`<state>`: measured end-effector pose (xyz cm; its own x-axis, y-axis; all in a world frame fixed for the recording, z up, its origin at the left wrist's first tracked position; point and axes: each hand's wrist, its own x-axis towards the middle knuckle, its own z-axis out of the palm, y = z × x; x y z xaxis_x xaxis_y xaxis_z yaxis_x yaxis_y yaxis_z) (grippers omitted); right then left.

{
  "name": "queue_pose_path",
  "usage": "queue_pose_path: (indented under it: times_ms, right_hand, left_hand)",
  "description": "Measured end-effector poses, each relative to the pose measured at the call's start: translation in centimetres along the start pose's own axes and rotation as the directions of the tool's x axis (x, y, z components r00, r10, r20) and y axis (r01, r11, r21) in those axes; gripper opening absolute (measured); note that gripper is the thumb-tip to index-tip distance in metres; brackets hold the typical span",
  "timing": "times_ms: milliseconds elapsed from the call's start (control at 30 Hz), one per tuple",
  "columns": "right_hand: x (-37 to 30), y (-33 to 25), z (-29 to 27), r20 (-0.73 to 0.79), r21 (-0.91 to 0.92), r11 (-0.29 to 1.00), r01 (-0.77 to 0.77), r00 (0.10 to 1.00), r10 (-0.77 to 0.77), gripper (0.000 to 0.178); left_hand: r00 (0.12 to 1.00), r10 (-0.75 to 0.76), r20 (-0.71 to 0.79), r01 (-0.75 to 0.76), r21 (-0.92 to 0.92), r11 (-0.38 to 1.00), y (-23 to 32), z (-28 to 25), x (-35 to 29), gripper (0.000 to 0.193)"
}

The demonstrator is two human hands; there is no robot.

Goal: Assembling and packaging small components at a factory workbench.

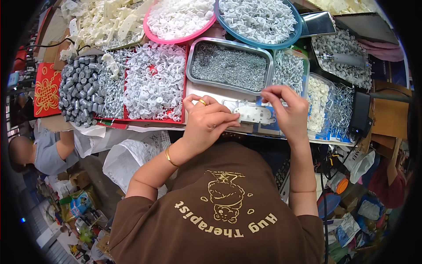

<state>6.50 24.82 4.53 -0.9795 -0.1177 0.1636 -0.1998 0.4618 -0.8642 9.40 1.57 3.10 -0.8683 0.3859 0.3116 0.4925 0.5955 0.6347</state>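
Note:
A flat white plastic piece (256, 115) with rounded ends and small studs or holes lies near the table's front edge. My left hand (209, 116) is closed in a pinch, its fingertips at the left end of this piece. Just above the piece's right end, my right hand (288, 108) has thumb and forefinger pinched together; whatever is between them is too small to make out. Directly behind my hands stands a metal tray (192, 72) full of small silvery screws or pins.
Left stands a red box (184, 101) of white-headed pins, beside grey metal cylinders (81, 90). A pink basin (147, 27) and a blue basin (259, 45) hold white parts behind. Right are trays of small white pieces (317, 103) and screws (340, 112). Another person (52, 152) is at far left.

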Motion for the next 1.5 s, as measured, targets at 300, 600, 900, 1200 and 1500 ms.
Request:
queue_pose_path:
  times_ms: [300,600,900,1200,1500]
  right_hand:
    - [-1.9,0.2,1.0,0.097,-0.239,0.954,0.182,0.982,-0.163,0.008]
    - [4.0,4.1,1.2,0.067,-0.429,0.860,0.278,0.958,-0.277,0.011]
    - [4.8,3.9,1.9,0.115,-0.343,0.903,0.258,0.966,-0.233,0.009]
    - [2.3,-0.2,-0.3,-0.015,0.027,1.000,0.015,1.000,-0.015,0.005]
    - [-3.0,-0.2,-0.6,0.071,-0.410,0.909,0.077,0.996,-0.052,0.006]
  left_hand:
    - [0.992,0.072,-0.107,-0.025,0.382,0.924,-6.1,1.0,6.8,0.008]
    - [0.993,0.018,-0.118,0.019,0.305,0.952,-6.8,2.3,7.4,0.011]
    - [0.991,-0.037,-0.127,0.064,0.213,0.975,-6.7,1.4,7.0,0.010]
    - [0.968,0.248,0.027,-0.249,0.031,0.968,1.0,2.7,3.2,0.022]
    - [0.968,0.234,-0.091,-0.219,0.152,0.964,0.9,1.8,3.1,0.009]
